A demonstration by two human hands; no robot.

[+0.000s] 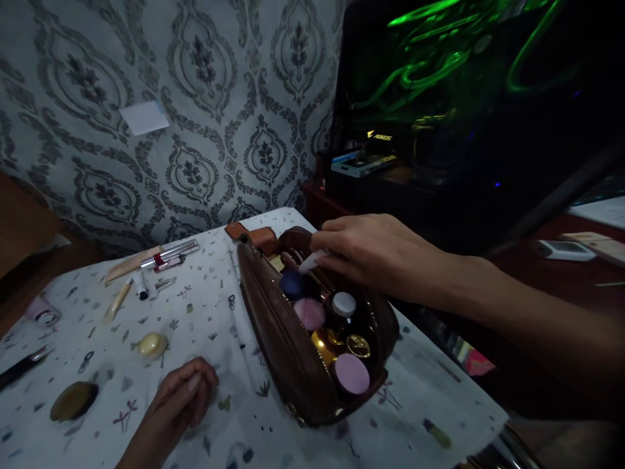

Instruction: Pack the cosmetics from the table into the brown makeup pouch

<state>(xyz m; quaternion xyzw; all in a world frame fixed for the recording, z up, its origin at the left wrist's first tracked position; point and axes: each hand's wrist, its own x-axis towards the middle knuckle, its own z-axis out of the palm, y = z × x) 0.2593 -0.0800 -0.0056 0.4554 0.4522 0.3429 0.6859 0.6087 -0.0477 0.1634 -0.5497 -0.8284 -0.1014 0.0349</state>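
A brown leather pouch (286,345) lies open on a small table under a white patterned cloth (205,306). Inside stand several small bottles and jars: pink lids (351,373), a white cap (344,303), a blue cap (291,284) and gold tops. My right hand (371,251) reaches over the pouch's far end with its fingers pinched on a slim white item (310,262) that I cannot name. My left hand (183,394) rests on the cloth left of the pouch, fingers curled shut, nothing visible in it.
Loose cosmetics lie on the cloth at left: tubes and pencils (161,257), a pale round compact (152,345), a dark oval compact (74,400), a black pen (22,366). A dark desk with a green-lit computer case (439,98) stands right behind. Patterned wallpaper behind.
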